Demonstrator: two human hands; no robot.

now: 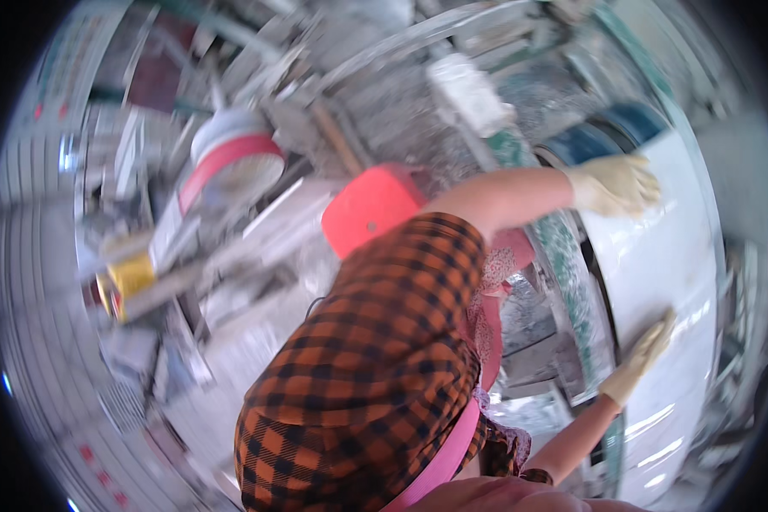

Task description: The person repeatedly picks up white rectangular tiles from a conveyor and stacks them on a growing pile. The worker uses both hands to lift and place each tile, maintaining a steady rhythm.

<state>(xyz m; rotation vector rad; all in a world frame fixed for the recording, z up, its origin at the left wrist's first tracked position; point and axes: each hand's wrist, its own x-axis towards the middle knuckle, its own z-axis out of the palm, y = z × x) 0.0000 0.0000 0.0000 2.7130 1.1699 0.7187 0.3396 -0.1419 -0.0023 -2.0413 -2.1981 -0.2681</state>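
Observation:
A long white glossy slab lies along the right side, with light glinting off its surface. My left hand, in a cream glove, rests on the slab's upper part; its fingers are loosely bent, apart and slightly blurred. Lower down, my right hand wears a similar glove and lies against the slab with fingers stretched out. Neither hand wraps round anything. The slab covers part of a green-painted metal frame. Dark blue rounded objects show beside the slab's upper end, next to my left hand.
A red stool seat stands beside my left arm. Farther left are a white bucket-like ring with a red band, a yellow container and scattered boards. A white block sits at the top of the frame.

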